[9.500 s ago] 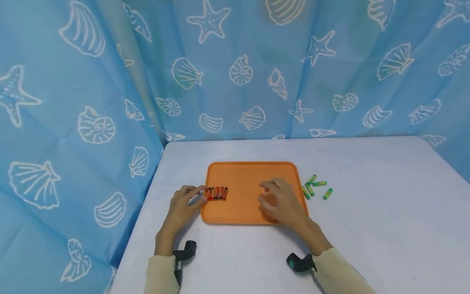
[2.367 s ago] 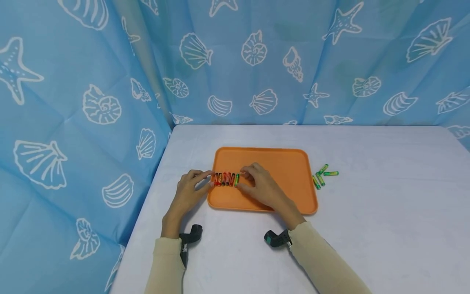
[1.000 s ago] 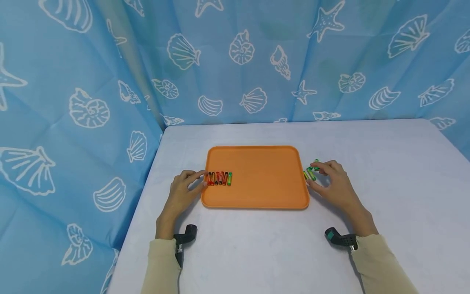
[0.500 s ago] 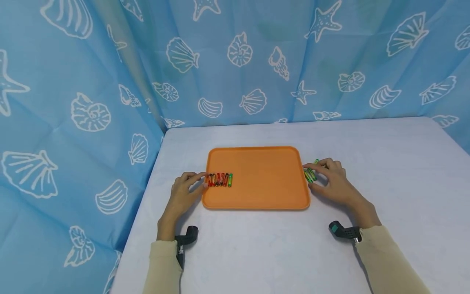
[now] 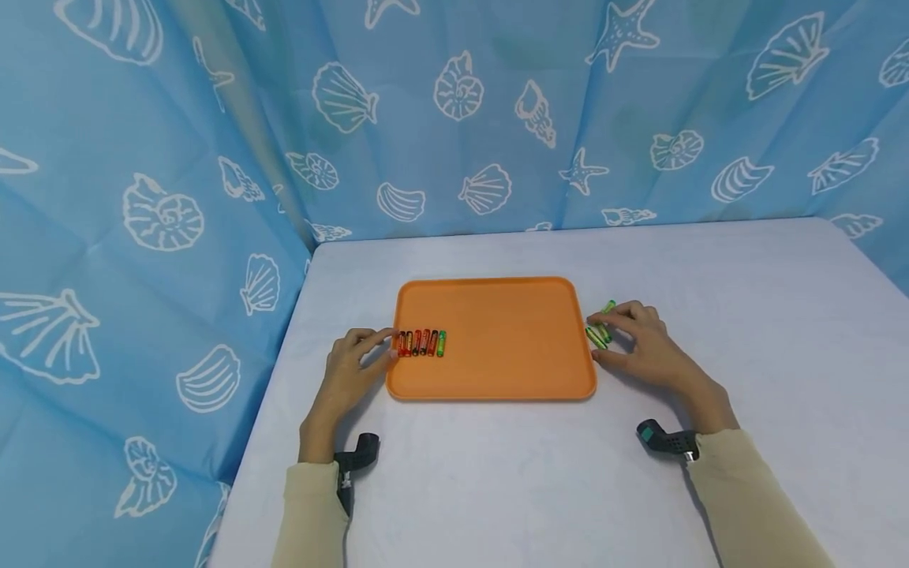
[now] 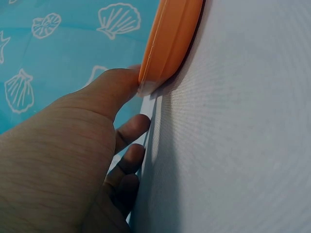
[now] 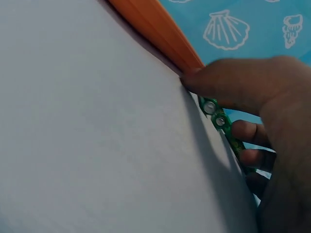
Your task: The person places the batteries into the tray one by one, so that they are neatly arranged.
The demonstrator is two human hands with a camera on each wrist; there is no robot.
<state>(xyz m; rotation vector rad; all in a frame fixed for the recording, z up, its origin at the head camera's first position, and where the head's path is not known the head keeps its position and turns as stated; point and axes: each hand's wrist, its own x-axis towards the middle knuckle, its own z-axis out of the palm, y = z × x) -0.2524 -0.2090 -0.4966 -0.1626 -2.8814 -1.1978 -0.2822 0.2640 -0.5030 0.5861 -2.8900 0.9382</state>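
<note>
Beneath both hands, a white table [image 5: 511, 481] is spreading back to a blue curtain [image 5: 490, 110]. Left of the work, the left hand [image 5: 346, 377] is reaching to the near-side stretch of the tray's left rim, its thumb touching that rim in the left wrist view; its fingers are bending loosely, not clenching. The right hand [image 5: 649, 349] is curving around loose green batteries [image 5: 596, 338] beside the tray's right rim, thumb and index tips standing apart; whether it is pinching one, I cannot tell. Those batteries are lying at differing angles on the table, partly hidden by its fingers. Just beside the left fingertips, five red batteries [image 5: 417, 343] are lying in a row, with one green battery [image 5: 441, 344] ending it on the right. That row is sitting inside the orange tray [image 5: 504, 339]. Farther out, black wrist cameras [image 5: 366, 450] are jutting from beige sleeves [image 5: 753, 497]. White shells and starfish are patterning the curtain behind.
</note>
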